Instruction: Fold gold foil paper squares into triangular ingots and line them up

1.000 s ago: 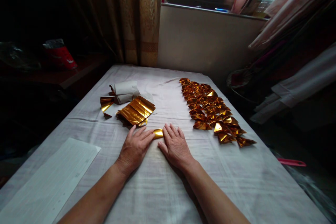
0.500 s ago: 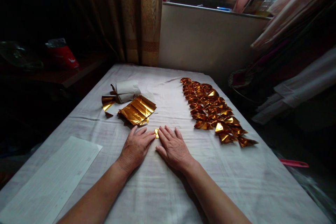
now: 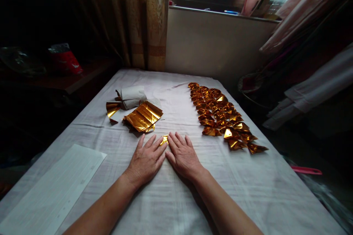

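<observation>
A small piece of gold foil paper lies flat on the white cloth, mostly covered by my fingers. My left hand rests palm down with its fingers spread, the fingertips on the foil's left side. From the right, my right hand lies flat too, its fingers over the foil's right part. The two thumbs nearly meet below it. Just beyond my left hand is a stack of gold foil sheets. To the right, folded gold foil pieces stand in several rows.
Behind the stack lies a white paper bundle, with a curled gold foil scrap beside it. A lined paper sheet is at the table's left. Clothes hang at the right, and a window sill runs behind.
My left hand has flattened, its fingers spreading more, and its thumb has come closer to my right thumb. More of the foil shows between the hands. The view has shifted slightly.
</observation>
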`<action>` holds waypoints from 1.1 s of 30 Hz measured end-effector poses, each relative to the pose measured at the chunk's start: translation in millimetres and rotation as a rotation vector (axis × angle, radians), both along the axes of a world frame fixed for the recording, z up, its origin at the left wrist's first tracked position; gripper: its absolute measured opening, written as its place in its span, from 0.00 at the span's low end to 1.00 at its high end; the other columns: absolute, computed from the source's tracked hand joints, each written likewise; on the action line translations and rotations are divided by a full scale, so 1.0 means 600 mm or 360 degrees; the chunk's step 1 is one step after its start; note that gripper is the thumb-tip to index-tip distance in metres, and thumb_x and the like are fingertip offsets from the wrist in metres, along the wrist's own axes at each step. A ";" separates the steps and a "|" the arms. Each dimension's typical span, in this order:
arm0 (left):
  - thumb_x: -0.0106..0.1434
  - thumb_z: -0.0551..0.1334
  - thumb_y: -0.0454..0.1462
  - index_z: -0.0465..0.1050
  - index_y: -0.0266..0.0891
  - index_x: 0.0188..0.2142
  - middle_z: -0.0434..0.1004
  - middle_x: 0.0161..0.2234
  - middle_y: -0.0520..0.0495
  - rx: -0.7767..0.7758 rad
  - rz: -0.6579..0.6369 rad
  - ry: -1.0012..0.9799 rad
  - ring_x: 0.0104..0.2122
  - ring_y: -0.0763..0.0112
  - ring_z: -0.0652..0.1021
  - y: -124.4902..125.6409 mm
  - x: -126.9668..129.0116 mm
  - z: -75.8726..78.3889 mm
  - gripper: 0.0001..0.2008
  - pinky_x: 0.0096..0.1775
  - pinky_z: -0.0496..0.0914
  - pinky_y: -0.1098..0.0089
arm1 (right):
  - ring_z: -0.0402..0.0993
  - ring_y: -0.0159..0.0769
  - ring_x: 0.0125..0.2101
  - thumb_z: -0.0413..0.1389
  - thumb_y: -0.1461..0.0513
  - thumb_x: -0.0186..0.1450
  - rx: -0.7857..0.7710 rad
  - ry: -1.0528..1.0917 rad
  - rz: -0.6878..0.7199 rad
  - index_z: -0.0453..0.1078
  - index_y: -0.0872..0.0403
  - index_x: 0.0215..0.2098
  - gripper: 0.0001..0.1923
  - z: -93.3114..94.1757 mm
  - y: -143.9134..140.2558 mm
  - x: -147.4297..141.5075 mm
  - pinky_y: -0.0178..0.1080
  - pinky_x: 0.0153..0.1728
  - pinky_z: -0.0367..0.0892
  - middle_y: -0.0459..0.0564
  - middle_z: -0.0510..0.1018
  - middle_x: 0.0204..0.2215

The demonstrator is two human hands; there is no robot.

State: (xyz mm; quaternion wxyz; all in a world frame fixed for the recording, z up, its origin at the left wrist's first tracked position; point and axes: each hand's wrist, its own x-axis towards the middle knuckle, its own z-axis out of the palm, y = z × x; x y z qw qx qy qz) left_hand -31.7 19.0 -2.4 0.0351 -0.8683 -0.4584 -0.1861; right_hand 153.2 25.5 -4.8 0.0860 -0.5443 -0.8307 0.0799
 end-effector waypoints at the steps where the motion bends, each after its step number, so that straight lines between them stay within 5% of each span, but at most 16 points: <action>1: 0.69 0.55 0.42 0.71 0.47 0.56 0.74 0.57 0.47 -0.0009 0.0003 0.0011 0.58 0.51 0.70 -0.001 -0.003 0.000 0.17 0.61 0.53 0.41 | 0.50 0.46 0.67 0.47 0.52 0.72 -0.0004 0.0002 -0.0005 0.55 0.52 0.68 0.28 0.000 0.000 0.000 0.57 0.65 0.45 0.52 0.57 0.67; 33: 0.67 0.59 0.37 0.75 0.46 0.49 0.79 0.52 0.49 -0.0135 0.0072 -0.0201 0.53 0.54 0.73 0.019 -0.012 -0.003 0.12 0.60 0.57 0.43 | 0.52 0.51 0.66 0.51 0.52 0.70 0.0186 -0.0065 -0.0023 0.61 0.47 0.65 0.26 -0.005 -0.010 0.022 0.58 0.63 0.48 0.58 0.58 0.67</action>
